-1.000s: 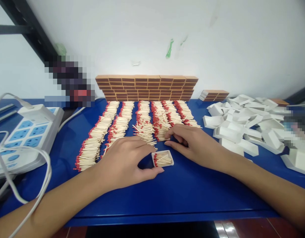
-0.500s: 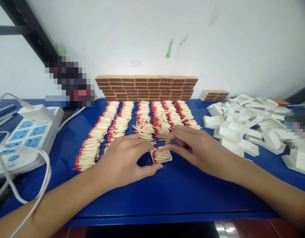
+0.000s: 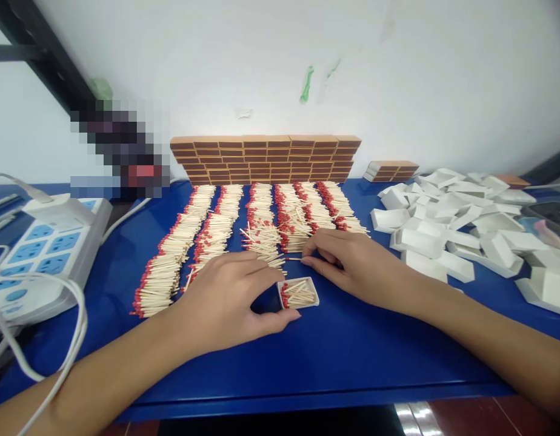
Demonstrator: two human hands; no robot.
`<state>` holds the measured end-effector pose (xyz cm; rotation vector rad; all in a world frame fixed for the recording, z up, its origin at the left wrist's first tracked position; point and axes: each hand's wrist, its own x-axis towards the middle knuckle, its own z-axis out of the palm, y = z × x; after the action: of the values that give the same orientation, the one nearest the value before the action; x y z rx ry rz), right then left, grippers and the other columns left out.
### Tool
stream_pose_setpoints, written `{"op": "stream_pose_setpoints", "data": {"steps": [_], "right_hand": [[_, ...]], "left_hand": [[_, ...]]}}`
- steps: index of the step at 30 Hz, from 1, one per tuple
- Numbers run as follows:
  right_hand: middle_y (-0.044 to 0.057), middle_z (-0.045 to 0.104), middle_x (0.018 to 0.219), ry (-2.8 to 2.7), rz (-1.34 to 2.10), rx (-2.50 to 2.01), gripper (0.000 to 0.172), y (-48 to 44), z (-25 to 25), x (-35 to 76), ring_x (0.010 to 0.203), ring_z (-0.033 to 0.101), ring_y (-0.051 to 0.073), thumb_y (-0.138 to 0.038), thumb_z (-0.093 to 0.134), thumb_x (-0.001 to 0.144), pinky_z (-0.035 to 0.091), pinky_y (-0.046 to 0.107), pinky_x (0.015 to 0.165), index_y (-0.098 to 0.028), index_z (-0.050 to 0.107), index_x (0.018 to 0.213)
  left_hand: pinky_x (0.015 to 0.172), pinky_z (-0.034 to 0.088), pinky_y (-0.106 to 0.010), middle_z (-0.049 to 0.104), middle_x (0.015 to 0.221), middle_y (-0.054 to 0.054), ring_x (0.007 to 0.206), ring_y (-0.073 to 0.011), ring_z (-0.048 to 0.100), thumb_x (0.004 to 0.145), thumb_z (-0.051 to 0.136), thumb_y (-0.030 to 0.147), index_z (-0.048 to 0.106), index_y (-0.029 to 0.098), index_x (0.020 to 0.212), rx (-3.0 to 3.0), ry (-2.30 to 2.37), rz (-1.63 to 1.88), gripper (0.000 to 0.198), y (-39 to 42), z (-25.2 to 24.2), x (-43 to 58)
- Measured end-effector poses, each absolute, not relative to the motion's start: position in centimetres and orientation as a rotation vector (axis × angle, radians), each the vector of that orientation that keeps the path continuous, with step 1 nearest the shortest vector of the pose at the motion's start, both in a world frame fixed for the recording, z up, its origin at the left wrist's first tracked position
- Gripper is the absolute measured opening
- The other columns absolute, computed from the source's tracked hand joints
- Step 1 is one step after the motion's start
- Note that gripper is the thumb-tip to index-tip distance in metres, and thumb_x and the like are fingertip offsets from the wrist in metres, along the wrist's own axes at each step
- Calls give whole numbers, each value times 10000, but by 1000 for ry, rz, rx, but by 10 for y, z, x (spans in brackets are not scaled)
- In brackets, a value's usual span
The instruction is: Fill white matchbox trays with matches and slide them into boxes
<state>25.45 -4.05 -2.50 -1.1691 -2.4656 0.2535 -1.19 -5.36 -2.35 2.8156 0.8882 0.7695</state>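
Note:
A small white matchbox tray (image 3: 314,297), partly filled with red-tipped matches, lies on the blue table. Around its left end curves my left hand (image 3: 232,297), with the thumb at the near edge and the forefinger at the far left corner, steadying it. Beyond the tray, my right hand (image 3: 341,257) pinches the plain end of a single match (image 3: 293,259), whose red head points left. Rows of loose matches (image 3: 298,221) spread just behind both hands. The right hand's lower fingers are curled and partly hidden.
A wall of stacked matchboxes (image 3: 266,158) stands at the back, with a smaller stack (image 3: 391,171) beside it. White empty trays (image 3: 443,224) are heaped on the right. At left lie a power strip (image 3: 57,248) and looping white cables (image 3: 77,315) crossing my left forearm.
My right hand has moved off the tray to the match behind it. The matches in the tray now show fully. My left hand stays at the tray's left end.

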Motion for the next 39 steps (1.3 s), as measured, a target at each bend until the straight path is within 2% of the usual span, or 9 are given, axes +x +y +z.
{"op": "stream_pose_setpoints", "data": {"steps": [4,9,19,24,28,34,39], "right_hand": [[13,608,786,-2449,259,-1206,124,-40,-26,251,631,550,153,-261,591,1046,418,275,608,-200,655,959],[12,622,798,-2412,275,-1217,125,-38,-27,250,631,555,158,-259,599,1044,425,280,615,-192,695,1089],[9,616,776,-2394,207,-1164,127,-39,-27,249,637,554,156,-240,623,1035,425,275,611,-185,724,1089],[5,607,756,-2413,229,-1171,127,-38,-27,249,625,549,152,-252,606,1045,415,273,599,-194,715,1014],[14,628,788,-2441,236,-1189,120,-37,-28,252,627,556,154,-252,589,1050,420,276,605,-196,684,1002],[28,662,837,-2445,231,-1221,109,-37,-28,255,668,588,166,-244,567,1065,446,289,656,-198,658,1024],[45,685,889,-2465,270,-1243,113,-39,-25,254,704,617,177,-282,596,1063,438,290,654,-200,666,1032]], "left_hand": [[618,459,-303,705,746,-3,672,-171,647,872,831,461,774,176,931,2820,872,751,296,-54,-23,-12],[628,460,-307,700,737,2,691,-178,657,868,833,472,774,187,920,2815,894,730,295,-54,-23,-12],[591,447,-289,690,718,8,631,-153,619,876,828,439,796,176,1030,2783,934,782,306,-53,-23,-12],[582,438,-284,670,684,18,618,-153,614,874,825,429,794,195,1029,2793,944,783,283,-53,-21,-12],[594,447,-290,671,684,14,622,-158,618,871,825,442,788,192,972,2809,953,788,272,-52,-21,-12],[587,432,-293,677,691,10,633,-165,623,881,814,443,795,192,1028,2802,986,755,291,-53,-22,-11],[579,413,-299,657,673,10,607,-161,596,889,802,448,798,188,989,2807,990,748,278,-53,-22,-11]]}}
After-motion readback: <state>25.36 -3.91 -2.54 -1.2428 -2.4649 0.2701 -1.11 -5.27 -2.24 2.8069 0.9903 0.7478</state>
